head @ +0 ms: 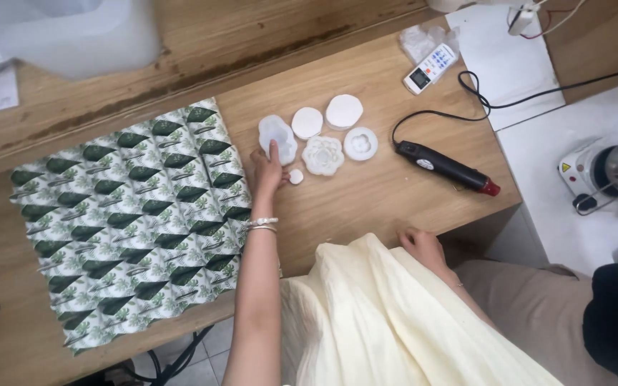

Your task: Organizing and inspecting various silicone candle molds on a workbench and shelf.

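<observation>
White mould (277,137) under left hand (267,171) fingertips, touching.

Soft, even daylight fills the scene, brightest toward two o'clock, where the white sheet (509,68) nearly washes out. Shadows are faint and short. The container (66,32) at eleven o'clock looks blurred; edges bow slightly.

Wooden table (366,193) — white counter (574,236), perhaps tiled floor (202,357).
</observation>
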